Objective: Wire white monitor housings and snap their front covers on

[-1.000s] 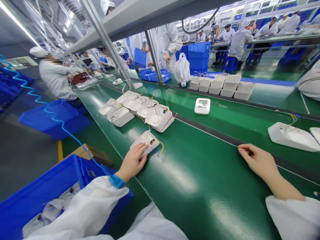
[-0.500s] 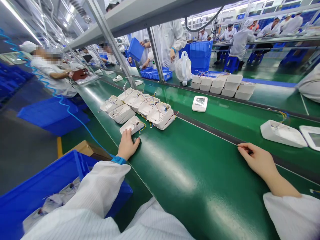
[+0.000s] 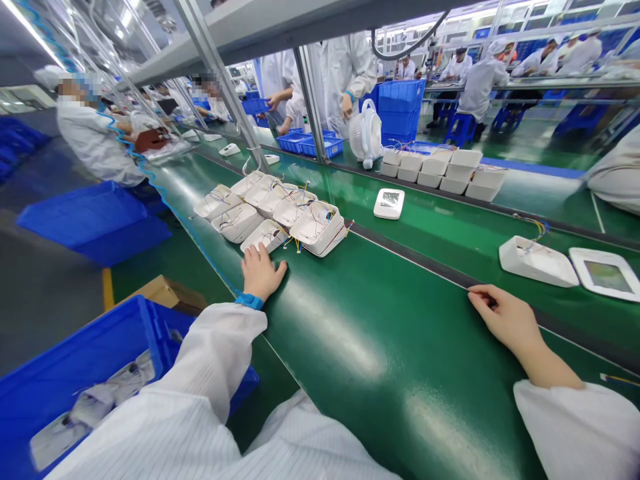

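My left hand, with a blue band at the wrist, touches the near side of a white housing with its fingers spread. Behind that housing, several white housings with coloured wires stand grouped on the green work surface. My right hand rests by the dark strip along the surface, thumb and index fingertips together; whatever may be between them is too small to make out. Beyond it, on the green belt, lie an open white housing with wires and a white framed panel with a screen.
Another white panel lies on the belt. Behind are stacked white housings, a white fan and blue trays. A metal post rises midway. A blue bin stands lower left. Co-workers stand and sit around.
The belt items at the right have shifted left in view. My left hand has moved slightly right, still at the near housing. A co-worker's blue bin in the background has been lowered.
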`<state>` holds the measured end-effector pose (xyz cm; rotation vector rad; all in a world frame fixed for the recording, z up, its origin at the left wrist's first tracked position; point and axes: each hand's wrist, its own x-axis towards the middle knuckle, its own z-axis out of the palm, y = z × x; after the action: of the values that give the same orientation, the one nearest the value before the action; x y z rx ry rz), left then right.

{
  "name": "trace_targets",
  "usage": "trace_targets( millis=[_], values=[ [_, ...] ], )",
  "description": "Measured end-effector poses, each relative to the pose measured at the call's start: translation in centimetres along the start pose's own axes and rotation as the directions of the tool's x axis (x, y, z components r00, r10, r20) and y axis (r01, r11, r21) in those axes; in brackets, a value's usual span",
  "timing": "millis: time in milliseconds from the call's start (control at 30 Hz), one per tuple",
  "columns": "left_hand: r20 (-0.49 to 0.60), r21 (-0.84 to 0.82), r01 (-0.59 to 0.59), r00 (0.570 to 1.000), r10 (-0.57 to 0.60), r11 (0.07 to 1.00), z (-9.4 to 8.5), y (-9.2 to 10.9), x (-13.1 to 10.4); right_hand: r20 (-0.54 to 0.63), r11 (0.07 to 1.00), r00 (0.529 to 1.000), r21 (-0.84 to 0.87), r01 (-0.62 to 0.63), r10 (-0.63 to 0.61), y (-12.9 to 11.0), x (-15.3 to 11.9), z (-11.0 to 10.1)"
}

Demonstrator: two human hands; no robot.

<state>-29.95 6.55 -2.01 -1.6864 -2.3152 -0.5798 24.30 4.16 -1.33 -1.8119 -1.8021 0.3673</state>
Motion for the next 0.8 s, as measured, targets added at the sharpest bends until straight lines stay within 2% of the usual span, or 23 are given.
trace_targets(
  millis=[100, 167, 267, 300, 367, 433, 467, 500, 567, 700, 800],
  values=[
    [-0.162, -0.114, -0.180, 0.974, 0.160, 0.977, -1.1, 0.7, -1.3, 0.000, 1.000, 1.000, 0.004, -0.001, 0.001, -0.1, -0.1, 0.0],
    [-0.272, -0.182, -0.327, 0.923, 0.272, 0.928, -1.7, 1.7, -2.4, -0.011, 1.000, 1.000, 0.015, 0.012, -0.011, -0.4, -0.2, -0.1],
    [-0.327, -0.257, -0.549, 0.824, 0.463, 0.795, -1.9, 4.6, -4.2, -0.021, 0.999, 0.999, 0.032, 0.034, -0.033, -0.7, -0.3, 0.0],
    [-0.329, -0.285, -0.636, 0.768, 0.550, 0.717, -1.9, 5.9, -4.8, -0.019, 0.999, 0.999, 0.035, 0.034, -0.033, -0.7, -0.3, 0.0],
    [-0.315, -0.343, -0.793, 0.601, 0.734, 0.503, -1.8, 8.9, -5.9, -0.019, 0.999, 0.999, 0.037, 0.036, -0.036, -0.8, -0.4, 0.1],
    [-0.230, -0.392, -0.859, 0.437, 0.870, 0.328, -1.7, 12.2, -6.8, -0.029, 0.998, 0.999, 0.052, 0.037, -0.036, -0.8, -0.5, 0.1],
    [-0.186, -0.416, -0.863, 0.388, 0.903, 0.285, -1.6, 14.0, -7.1, -0.039, 0.997, 0.999, 0.068, 0.035, -0.032, -0.9, -0.5, 0.0],
    [-0.154, -0.435, -0.858, 0.371, 0.916, 0.274, -1.5, 15.7, -7.5, -0.054, 0.996, 0.998, 0.090, 0.029, -0.024, -0.8, -0.4, 0.0],
    [-0.140, -0.466, -0.838, 0.388, 0.911, 0.285, -1.2, 19.0, -8.2, -0.103, 0.989, 0.995, 0.145, 0.005, 0.010, -0.7, 0.5, 0.0],
    [-0.075, -0.553, -0.797, 0.338, 0.938, 0.243, -0.8, 24.7, -10.0, -0.213, 0.939, 0.967, 0.337, -0.065, 0.143, 0.4, 4.2, 0.3],
    [-0.048, -0.618, -0.755, 0.315, 0.948, 0.220, -0.8, 27.0, -11.0, -0.068, 0.857, 0.974, 0.490, -0.156, 0.216, 1.6, 6.8, 0.6]
  ],
)
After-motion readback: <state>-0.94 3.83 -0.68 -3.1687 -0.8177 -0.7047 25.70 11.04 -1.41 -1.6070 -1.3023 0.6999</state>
